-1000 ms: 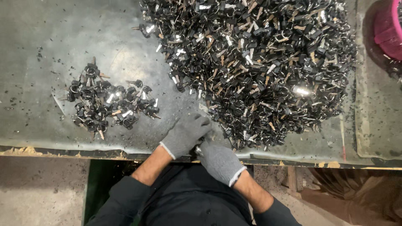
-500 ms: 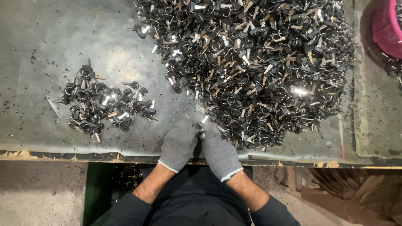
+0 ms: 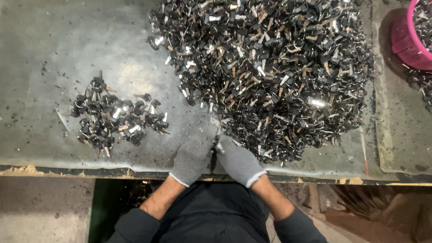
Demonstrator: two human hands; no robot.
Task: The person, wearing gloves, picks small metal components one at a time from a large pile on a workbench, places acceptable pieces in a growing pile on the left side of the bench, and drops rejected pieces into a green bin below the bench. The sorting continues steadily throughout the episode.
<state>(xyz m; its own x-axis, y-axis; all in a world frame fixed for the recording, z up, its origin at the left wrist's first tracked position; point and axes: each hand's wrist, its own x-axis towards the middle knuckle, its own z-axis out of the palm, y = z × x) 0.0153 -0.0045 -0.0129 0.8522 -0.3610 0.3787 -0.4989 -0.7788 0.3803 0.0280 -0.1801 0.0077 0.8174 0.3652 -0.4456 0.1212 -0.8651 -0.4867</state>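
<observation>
Both my hands wear grey knit gloves and are pressed together at the table's near edge. My left hand [image 3: 191, 159] and my right hand [image 3: 237, 162] pinch one small black-headed metal key-like piece [image 3: 216, 141] between them. Just beyond them and to the right lies a big heap [image 3: 265, 67] of several such black and metal pieces. A small separate pile [image 3: 117, 119] of the same pieces lies to the left of my hands.
A worn grey sheet covers the table [image 3: 49, 67], with a chipped front edge [image 3: 45, 171]. A pink bucket [image 3: 411, 38] holding more pieces stands at the far right. Dark specks are scattered over the surface.
My left hand has drawn back from the heap's edge to meet my right hand, and both now close on one piece between them.
</observation>
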